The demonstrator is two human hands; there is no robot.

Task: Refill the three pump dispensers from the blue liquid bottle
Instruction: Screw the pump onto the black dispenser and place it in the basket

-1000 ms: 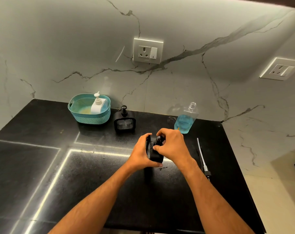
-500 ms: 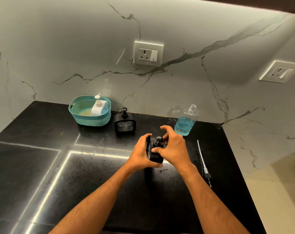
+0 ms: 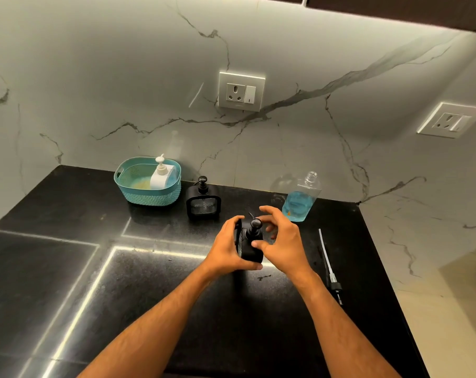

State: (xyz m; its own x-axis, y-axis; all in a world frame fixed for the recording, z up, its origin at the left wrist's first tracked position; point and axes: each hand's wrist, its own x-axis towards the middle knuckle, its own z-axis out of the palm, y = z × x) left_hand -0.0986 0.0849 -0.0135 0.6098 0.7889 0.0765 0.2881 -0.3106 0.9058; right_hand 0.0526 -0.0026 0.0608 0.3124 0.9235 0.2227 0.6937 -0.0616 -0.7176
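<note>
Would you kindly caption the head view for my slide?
Left hand grips a black pump dispenser; right hand hovers at its pump, uncapped blue liquid bottle behind.

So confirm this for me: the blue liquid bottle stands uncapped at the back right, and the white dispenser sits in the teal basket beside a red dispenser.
One thing is wrong: the dispenser beside the teal basket is black, not red, as the head view shows. The blue liquid bottle does stand uncapped at the back right, and the white dispenser does sit in the basket.

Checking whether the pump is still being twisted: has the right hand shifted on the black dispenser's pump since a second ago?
Yes. The right hand has opened, its fingers lifting off the pump head toward the blue liquid bottle.
</note>
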